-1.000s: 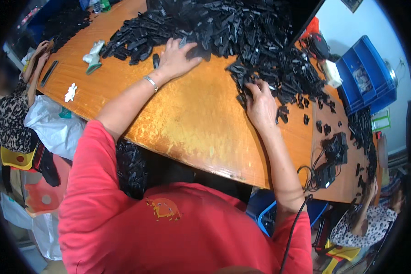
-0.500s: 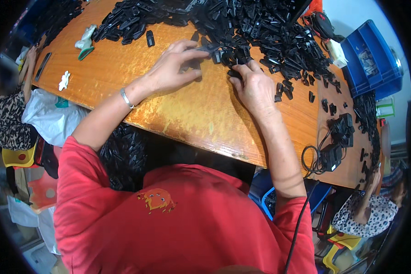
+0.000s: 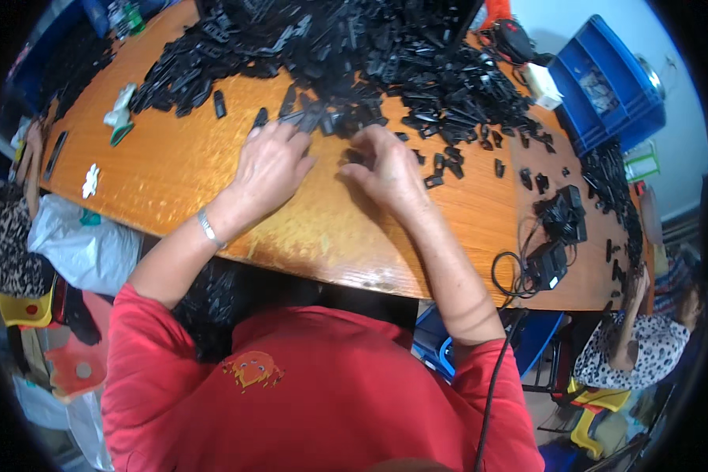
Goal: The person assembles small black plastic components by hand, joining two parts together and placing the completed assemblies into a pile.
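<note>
Both hands reach over the wooden table [image 3: 307, 228] to the near edge of a large heap of small black plastic parts [image 3: 417, 55]. My left hand [image 3: 267, 165] is open, palm down, its bent fingers at a few blurred black parts [image 3: 311, 118] and its thumb held apart. To the right, my right hand [image 3: 391, 167] is also open, fingers curved and thumb apart. A dark patch shows between its thumb and forefinger; whether it is a part or shadow I cannot make out. Several loose black parts [image 3: 448, 161] lie right of this hand.
A blue bin [image 3: 606, 86] stands at the far right. Black power adapters with coiled cable [image 3: 547, 263] lie near the right edge. On the left are a white-green object [image 3: 120, 114] and a small white piece [image 3: 90, 181]. Co-workers sit left [image 3: 12, 236] and right [image 3: 633, 350].
Both hands have drawn back toward me and a little left, farther from the heap. The view has shifted, so more of the table's far side shows. Parts between the hands are blurred.
</note>
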### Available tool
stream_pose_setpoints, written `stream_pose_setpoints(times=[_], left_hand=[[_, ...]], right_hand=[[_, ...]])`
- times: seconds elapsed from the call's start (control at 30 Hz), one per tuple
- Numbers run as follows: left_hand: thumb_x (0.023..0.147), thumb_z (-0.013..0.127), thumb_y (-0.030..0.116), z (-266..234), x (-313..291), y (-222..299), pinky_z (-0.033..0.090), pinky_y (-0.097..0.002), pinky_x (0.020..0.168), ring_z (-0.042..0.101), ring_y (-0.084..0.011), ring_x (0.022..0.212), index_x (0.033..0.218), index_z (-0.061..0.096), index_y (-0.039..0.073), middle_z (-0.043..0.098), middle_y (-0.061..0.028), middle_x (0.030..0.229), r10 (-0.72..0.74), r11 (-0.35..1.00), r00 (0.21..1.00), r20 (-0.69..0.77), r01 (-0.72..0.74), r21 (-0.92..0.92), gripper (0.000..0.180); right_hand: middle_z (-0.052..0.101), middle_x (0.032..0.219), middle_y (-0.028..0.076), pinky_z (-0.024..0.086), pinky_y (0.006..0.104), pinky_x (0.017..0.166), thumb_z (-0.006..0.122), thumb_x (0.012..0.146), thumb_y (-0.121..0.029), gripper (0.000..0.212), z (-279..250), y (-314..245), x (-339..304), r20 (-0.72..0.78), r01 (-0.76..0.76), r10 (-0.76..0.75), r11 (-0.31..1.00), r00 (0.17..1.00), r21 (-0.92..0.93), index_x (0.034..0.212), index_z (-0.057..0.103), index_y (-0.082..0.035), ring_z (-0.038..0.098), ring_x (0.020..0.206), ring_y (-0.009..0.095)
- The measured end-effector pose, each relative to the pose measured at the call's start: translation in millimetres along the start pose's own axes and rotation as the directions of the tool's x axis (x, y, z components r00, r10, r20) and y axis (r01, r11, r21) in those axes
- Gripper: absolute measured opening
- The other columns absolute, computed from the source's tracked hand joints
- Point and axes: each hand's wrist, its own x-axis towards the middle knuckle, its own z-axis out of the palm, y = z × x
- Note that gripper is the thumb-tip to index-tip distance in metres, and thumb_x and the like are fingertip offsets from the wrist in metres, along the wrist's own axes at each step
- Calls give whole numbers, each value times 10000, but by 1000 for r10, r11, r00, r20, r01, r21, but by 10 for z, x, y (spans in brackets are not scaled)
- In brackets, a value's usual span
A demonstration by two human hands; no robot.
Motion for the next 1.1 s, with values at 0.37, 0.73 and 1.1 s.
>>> stream_pose_setpoints(times=[0.37, 0.73, 1.1], left_hand=[[847, 815, 1, 35, -102, 100, 531, -447, 816, 653, -369, 930, 1051, 703, 2, 649, -150, 980, 55, 915, 988, -144, -107, -388, 232], [882, 803, 58, 48, -117, 128, 511, -466, 756, 639, -394, 870, 925, 636, 5, 639, -170, 894, -64, 938, 998, -18, 54, -342, 181], [873, 792, 93, -16, -398, -18, 521, -447, 819, 625, -345, 982, 925, 611, 56, 630, -105, 1070, 255, 959, 966, -38, -258, -121, 192]], right_hand=[[754, 925, 87, 590, 344, 791, 944, 819, -216, 378, 102, 46, -41, -22, -142, 148, 975, 989, 169, 1076, 735, -34, 739, 873, 194], [772, 1035, 198, 590, 488, 904, 922, 782, -252, 300, -59, 154, -75, 133, -56, 88, 973, 987, -225, 998, 815, -73, 750, 1008, 397], [788, 889, 189, 599, 461, 831, 905, 822, -322, 288, -234, 98, -29, 200, -55, 127, 942, 971, -333, 999, 867, -100, 767, 868, 367]])
